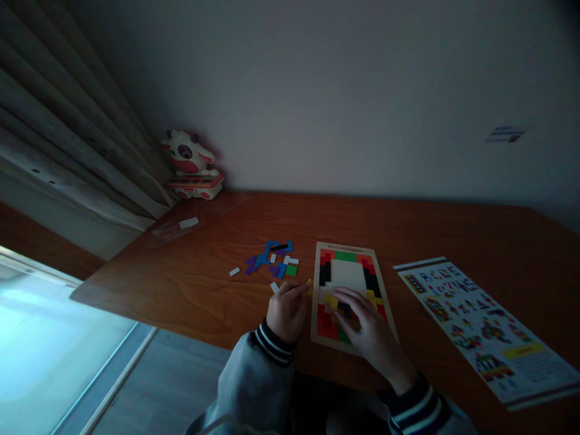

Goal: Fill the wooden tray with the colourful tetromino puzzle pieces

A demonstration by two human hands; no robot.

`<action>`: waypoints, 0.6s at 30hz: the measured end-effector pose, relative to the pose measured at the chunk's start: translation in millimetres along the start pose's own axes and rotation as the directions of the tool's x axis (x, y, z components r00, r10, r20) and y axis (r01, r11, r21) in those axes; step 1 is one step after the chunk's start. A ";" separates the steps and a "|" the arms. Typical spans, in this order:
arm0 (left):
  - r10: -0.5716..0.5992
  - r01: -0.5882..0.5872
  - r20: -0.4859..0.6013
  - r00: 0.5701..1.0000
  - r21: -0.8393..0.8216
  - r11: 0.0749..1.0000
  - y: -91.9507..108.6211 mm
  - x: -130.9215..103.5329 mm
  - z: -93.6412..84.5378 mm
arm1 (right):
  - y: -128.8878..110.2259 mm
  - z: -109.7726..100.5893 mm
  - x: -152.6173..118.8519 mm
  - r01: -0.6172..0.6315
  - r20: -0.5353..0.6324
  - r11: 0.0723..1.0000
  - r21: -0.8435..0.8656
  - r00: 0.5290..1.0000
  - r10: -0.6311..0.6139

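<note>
A wooden puzzle board [348, 273] lies in front of me, with red, black, green and yellow pieces around a bare pale middle. At its left edge, my left hand [287, 311] is closed, pinching a small yellow puzzle piece [309, 284] between thumb and fingertips. Over the board's lower half, my right hand [372, 333] has its thumb and fingers around another yellow puzzle piece [332, 301]. The fingers partly cover that piece and the pieces below it. Just beyond my left hand lies a white piece [274, 287].
Loose blue, purple, white and black pieces, with a green piece [291, 270], lie left of the board. A printed pattern sheet [480, 326] lies to the right. At the back left stands a cow toy [193, 166] near a curtain [77, 115]. The wooden table [181, 296] meets the wall behind.
</note>
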State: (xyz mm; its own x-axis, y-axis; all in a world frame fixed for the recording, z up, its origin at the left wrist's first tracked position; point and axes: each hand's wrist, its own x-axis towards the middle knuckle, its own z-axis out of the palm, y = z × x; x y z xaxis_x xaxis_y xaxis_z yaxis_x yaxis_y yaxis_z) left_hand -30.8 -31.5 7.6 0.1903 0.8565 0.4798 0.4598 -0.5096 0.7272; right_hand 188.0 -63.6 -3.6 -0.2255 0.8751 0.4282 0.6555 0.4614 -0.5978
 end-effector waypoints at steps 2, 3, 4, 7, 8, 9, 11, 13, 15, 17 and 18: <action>0.011 -0.012 0.064 0.998 0.022 1.000 6.5 3.1 8.9 | 2.5 -2.2 -2.7 0.020 -0.017 1.000 -0.024 1.000 -0.021; 0.013 -0.017 0.088 0.996 0.040 0.999 7.8 4.1 11.9 | 3.6 -3.1 -3.8 0.029 -0.028 0.999 -0.036 0.999 -0.030; 0.013 -0.020 0.109 0.994 0.060 0.998 8.2 4.6 14.0 | 4.4 -3.8 -4.6 0.038 -0.039 0.998 -0.048 0.998 -0.040; 0.001 -0.022 0.169 0.986 0.124 0.992 7.4 4.6 16.8 | 5.7 -4.7 -5.6 0.063 -0.066 0.995 -0.082 0.995 -0.068; -0.003 -0.025 0.185 0.983 0.148 0.989 7.5 4.2 17.0 | 6.0 -4.6 -5.5 0.071 -0.072 0.993 -0.090 0.994 -0.078; -0.004 -0.032 0.201 0.980 0.174 0.984 8.2 3.7 17.0 | 6.3 -4.3 -5.4 0.077 -0.079 0.992 -0.098 0.993 -0.085; 0.004 -0.058 0.230 0.973 0.227 0.972 11.2 2.2 16.8 | 7.1 -3.3 -5.1 0.086 -0.088 0.991 -0.106 0.991 -0.095; 0.010 -0.085 0.258 0.966 0.280 0.956 15.4 0.1 16.2 | 7.8 -2.4 -5.1 0.094 -0.094 0.990 -0.107 0.990 -0.104; 0.009 -0.108 0.280 0.960 0.337 0.935 19.1 -2.4 15.1 | 8.0 -1.8 -5.6 0.097 -0.097 0.990 -0.104 0.990 -0.107; 0.008 -0.130 0.298 0.955 0.394 0.910 21.0 -4.8 13.4 | 7.5 -1.7 -6.3 0.091 -0.095 0.991 -0.100 0.990 -0.101; 0.010 -0.144 0.308 0.951 0.417 0.897 21.2 -5.8 12.4 | 7.1 -1.7 -6.6 0.086 -0.094 0.991 -0.098 0.991 -0.095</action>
State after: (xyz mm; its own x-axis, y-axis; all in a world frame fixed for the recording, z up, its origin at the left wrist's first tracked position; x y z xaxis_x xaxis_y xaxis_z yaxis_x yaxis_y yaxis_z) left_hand -11.4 -46.3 14.2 0.4524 0.8352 0.3127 0.7470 -0.5464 0.3787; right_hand 195.4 -66.4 -9.5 -0.2177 0.8096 0.5451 0.7015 0.5181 -0.4893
